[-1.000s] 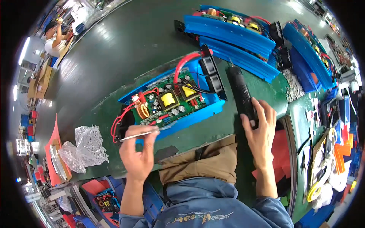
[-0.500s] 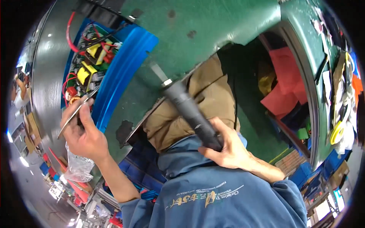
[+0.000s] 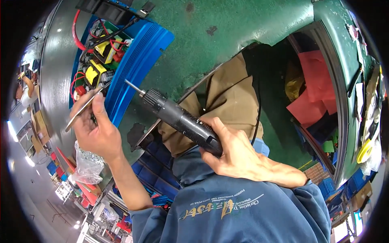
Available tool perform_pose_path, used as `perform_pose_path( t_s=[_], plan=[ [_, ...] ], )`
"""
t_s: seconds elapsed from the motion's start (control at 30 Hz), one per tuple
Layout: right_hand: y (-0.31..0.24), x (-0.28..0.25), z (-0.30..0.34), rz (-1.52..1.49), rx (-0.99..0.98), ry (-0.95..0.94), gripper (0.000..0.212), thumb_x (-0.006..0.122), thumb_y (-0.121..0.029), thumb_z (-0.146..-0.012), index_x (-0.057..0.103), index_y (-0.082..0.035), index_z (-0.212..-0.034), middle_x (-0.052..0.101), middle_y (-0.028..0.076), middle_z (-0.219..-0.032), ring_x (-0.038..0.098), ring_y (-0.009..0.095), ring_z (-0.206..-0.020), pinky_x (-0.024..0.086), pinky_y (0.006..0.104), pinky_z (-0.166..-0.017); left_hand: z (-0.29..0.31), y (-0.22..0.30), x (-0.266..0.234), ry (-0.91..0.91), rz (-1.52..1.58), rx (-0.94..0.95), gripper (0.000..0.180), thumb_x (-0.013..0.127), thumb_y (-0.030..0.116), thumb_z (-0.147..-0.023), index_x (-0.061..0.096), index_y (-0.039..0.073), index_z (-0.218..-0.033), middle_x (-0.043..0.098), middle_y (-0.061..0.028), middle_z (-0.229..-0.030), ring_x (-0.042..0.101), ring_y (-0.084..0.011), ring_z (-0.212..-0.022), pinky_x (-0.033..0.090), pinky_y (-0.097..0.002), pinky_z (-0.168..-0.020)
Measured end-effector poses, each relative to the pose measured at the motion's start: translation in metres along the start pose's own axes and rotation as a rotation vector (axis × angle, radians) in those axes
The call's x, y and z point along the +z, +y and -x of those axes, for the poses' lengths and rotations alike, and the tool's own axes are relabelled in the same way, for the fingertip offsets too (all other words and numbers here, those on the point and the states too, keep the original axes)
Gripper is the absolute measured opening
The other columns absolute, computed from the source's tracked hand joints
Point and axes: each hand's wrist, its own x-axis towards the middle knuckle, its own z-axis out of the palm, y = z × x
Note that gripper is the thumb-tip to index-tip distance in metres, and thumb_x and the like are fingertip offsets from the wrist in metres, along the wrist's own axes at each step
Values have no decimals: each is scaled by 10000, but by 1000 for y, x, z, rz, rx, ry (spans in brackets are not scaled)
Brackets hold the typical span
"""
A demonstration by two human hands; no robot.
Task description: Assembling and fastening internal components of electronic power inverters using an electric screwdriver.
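My right hand (image 3: 235,152) is wrapped round the rear of a black electric screwdriver (image 3: 178,119). Its metal bit points up and left, stopping just short of the blue metal housing (image 3: 139,60). Between the thumb and fingers of my left hand (image 3: 99,129) is a pair of thin metal tweezers (image 3: 83,110), whose tip reaches the housing's inner side. Inside the housing sits a circuit board with yellow-wrapped transformers (image 3: 95,72), red wires and small components. My left fingers hover at the board's near end and partly hide it.
A black plastic part with cables (image 3: 109,12) lies at the housing's far end. The green worktop (image 3: 227,24) has a cut-out edge around my lap. Red sheets (image 3: 316,81) lie in an opening on the right. A clear plastic bag (image 3: 87,166) hangs by my left forearm.
The screwdriver has swung left, its bit now nearer the blue housing. My right hand has shifted slightly left with it. My left hand keeps the tweezers near the board.
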Motion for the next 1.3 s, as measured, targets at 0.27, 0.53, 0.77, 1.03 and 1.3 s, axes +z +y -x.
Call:
perform_pose_path(
  t_s=[0.27,0.53,0.77,1.03,1.3],
  plan=[
    [-15,-21,-6,-509,291,-276,659,179,-537,-1093,604,-42,-1186,652,31,-846,579,123,-797,456,278,-795,-10,6,-8,-33,77,-47,200,665,-48,-943,600,-83,-1129,691,-146,-1039,689,-174,-892,570,-270,-801],
    [-12,-19,15,-276,398,-257,641,176,-488,-1104,610,-17,-1111,669,43,-854,598,131,-791,469,280,-778,4,11,-10,-109,157,1,194,741,-57,-867,644,0,-1026,722,-128,-937,670,-213,-763,542,-287,-645],
    [-36,-24,8,-465,508,-324,824,159,-617,-1062,551,67,-1303,675,89,-852,611,139,-776,457,268,-723,-1,8,-23,-162,250,29,167,732,-54,-864,645,5,-994,731,-146,-928,706,-242,-804,550,-304,-701],
    [-27,-23,13,-669,718,-353,1079,134,-834,-928,551,90,-1297,626,118,-757,541,170,-642,413,281,-627,-6,2,-19,-200,291,90,355,795,-72,-757,654,45,-1060,748,-114,-942,731,-246,-756,582,-303,-612],
    [-22,-16,13,-716,580,-380,825,511,-691,-932,537,26,-1339,652,82,-868,586,121,-776,423,260,-693,-2,5,-22,-205,292,28,254,756,-69,-810,629,28,-1008,744,-153,-920,734,-263,-809,578,-326,-677]
  ],
)
